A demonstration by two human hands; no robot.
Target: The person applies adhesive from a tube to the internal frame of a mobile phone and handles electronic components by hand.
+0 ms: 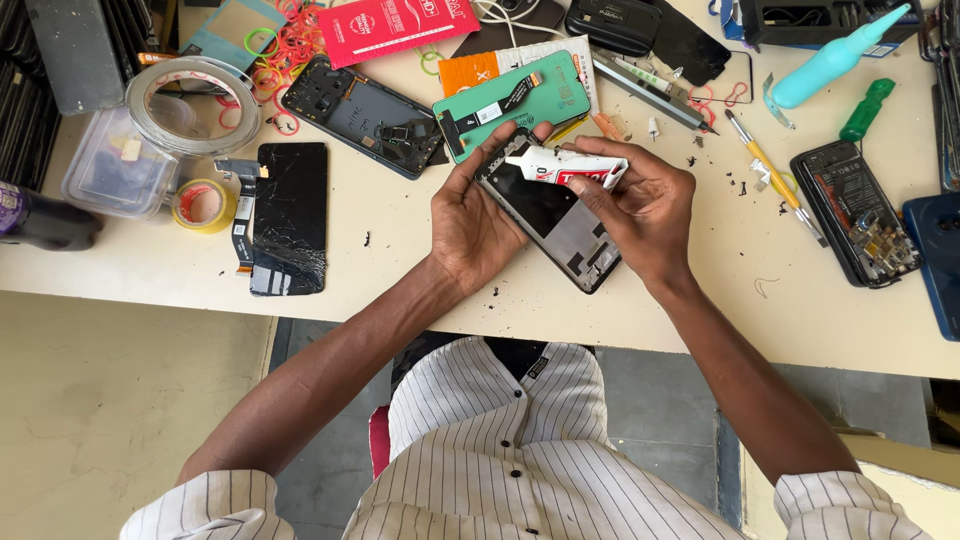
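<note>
Two hands at phone frame point(555, 215), held just above counter point(700, 300) | left hand point(475, 225) closed around frame's left edge | right hand point(640, 205) pinches glue tube point(565, 168) over frame's top | frame likely light, thin, bendable: hold by edges; tube soft, squeezable

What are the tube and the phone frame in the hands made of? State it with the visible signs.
Tube in the right hand: probably soft plastic or foil, glossy white and red; its body looks squeezed and creased.
Phone frame in the left hand: likely metal or hard plastic, matte dark grey, with rigid straight edges and cutouts.
</note>
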